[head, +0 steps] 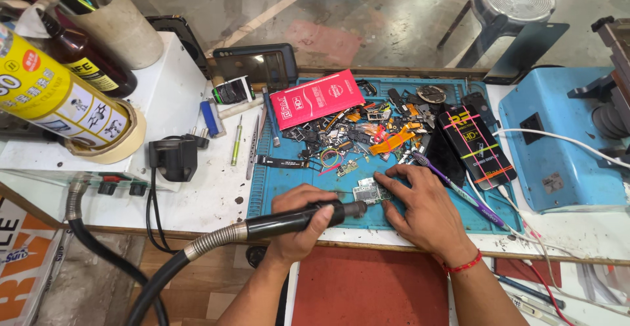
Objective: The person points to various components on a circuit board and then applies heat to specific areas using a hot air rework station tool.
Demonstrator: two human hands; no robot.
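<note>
The left hand (298,224) is clamped around a black hot-air wand (295,219), nozzle aimed at a small circuit board (369,191) lying on the blue mat (282,185) near the tabletop's front edge. The right hand (420,204) rests flat and spread on the mat, fingertips (387,176) touching the board's right edge. Behind the board lie 1 heap of loose parts (364,136), 1 red packet (315,98) and 1 purple toothbrush (459,191).

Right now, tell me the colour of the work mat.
Blue work mat, clearest in the head view.
</note>
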